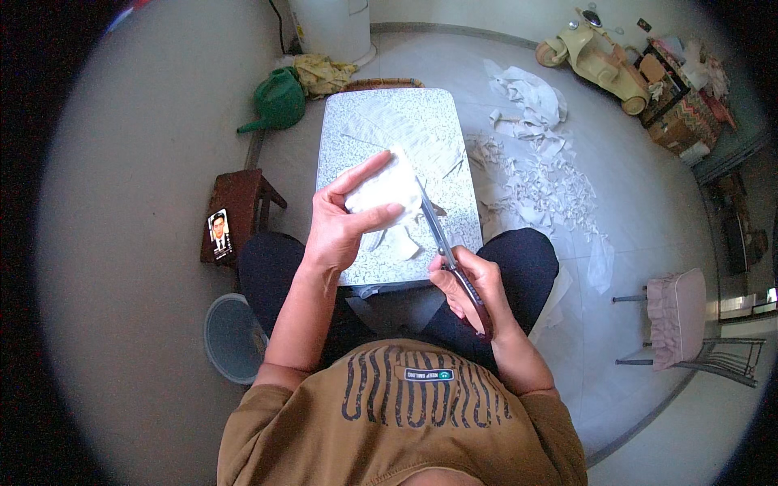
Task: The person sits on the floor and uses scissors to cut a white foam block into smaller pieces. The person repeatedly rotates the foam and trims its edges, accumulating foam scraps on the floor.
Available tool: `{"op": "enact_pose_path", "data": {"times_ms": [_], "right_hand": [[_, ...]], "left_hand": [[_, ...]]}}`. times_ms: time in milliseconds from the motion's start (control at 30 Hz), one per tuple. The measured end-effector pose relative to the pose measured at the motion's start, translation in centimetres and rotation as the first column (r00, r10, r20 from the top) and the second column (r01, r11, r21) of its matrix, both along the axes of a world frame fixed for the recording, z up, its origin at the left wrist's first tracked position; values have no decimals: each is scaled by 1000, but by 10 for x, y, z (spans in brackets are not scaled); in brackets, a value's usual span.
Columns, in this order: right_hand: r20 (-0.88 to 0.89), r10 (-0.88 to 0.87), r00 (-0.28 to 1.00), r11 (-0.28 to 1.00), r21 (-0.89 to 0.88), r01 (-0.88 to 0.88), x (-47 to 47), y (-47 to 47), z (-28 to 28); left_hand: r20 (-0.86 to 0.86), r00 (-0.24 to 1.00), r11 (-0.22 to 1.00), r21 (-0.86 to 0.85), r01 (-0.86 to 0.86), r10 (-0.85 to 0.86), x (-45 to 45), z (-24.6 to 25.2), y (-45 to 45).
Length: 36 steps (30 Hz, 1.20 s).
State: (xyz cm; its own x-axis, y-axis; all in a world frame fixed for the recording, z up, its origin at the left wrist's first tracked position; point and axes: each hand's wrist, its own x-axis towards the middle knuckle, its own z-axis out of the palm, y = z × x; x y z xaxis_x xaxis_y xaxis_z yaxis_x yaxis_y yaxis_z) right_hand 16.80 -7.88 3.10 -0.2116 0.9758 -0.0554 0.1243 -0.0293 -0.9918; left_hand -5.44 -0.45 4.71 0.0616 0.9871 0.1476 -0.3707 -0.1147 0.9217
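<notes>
A stack of white fabric or paper (384,187) is pinched between the thumb and fingers of my left hand (340,225), over the small speckled table (346,267). My right hand (477,285) grips the handles of a pair of scissors (436,228), whose blades point up and lie along the right edge of the white stack. Whether the blades are closed on it I cannot tell. A thin, ribbed pale piece (419,143) lies flat on the far half of the table. Loose white scraps (401,243) lie under and below my left hand.
Many white cut scraps (541,182) and a crumpled white sheet (529,91) cover the floor to the right. On the left stand a brown stool (234,188) holding a phone (220,236), a bucket (231,340) and a green watering can (281,100). A cushioned chair (678,319) stands at right.
</notes>
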Motion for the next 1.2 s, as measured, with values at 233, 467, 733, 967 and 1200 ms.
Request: {"op": "enact_pose_path", "data": {"times_ms": [233, 467, 733, 967, 1200], "right_hand": [[37, 38, 999, 999, -40, -37, 10, -6, 5], [46, 57, 997, 998, -36, -55, 15, -11, 5], [10, 95, 995, 994, -46, -95, 18, -8, 7], [-4, 104, 995, 990, -100, -104, 19, -6, 11], [34, 151, 988, 986, -79, -148, 26, -11, 9]], "left_hand": [[-93, 993, 997, -35, 70, -73, -8, 9, 4], [-93, 987, 988, -98, 123, -132, -11, 11, 7], [-188, 965, 981, -101, 167, -184, -4, 15, 3], [-232, 948, 974, -114, 197, -219, -7, 20, 3], [-284, 918, 960, -119, 254, -278, -11, 25, 6]]}}
